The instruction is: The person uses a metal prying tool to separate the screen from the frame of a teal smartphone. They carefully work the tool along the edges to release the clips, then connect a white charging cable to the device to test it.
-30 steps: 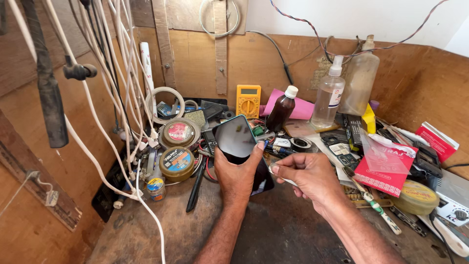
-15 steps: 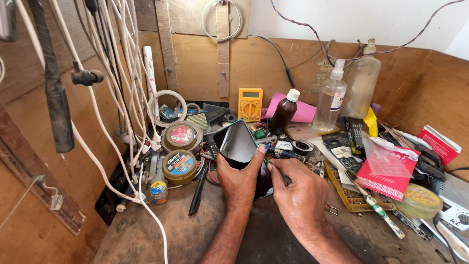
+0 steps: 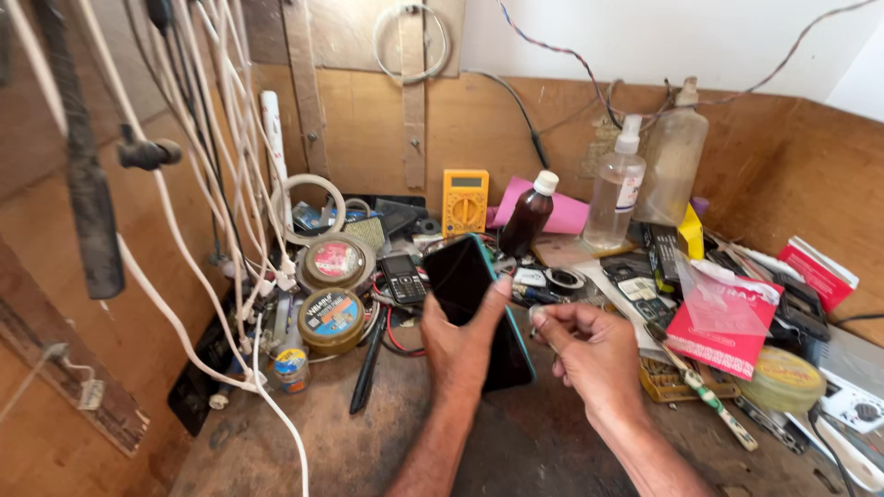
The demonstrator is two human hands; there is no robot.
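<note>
We are gripping the dark phone (image 3: 474, 308) in our left hand (image 3: 460, 345) at frame centre, screen tilted up; right hand (image 3: 594, 354) fingers are pinching something small, unclear what. Steady grip seems best. The wooden bench (image 3: 304, 451) is running cluttered: tins, bottles, a yellow multimeter (image 3: 465, 200), white cables at the left.

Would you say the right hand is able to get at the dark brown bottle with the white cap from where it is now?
Probably yes. The right hand is free of the teal-edged smartphone that the left hand holds, and the dark brown bottle with the white cap stands upright just beyond it, with only low clutter between.
</note>
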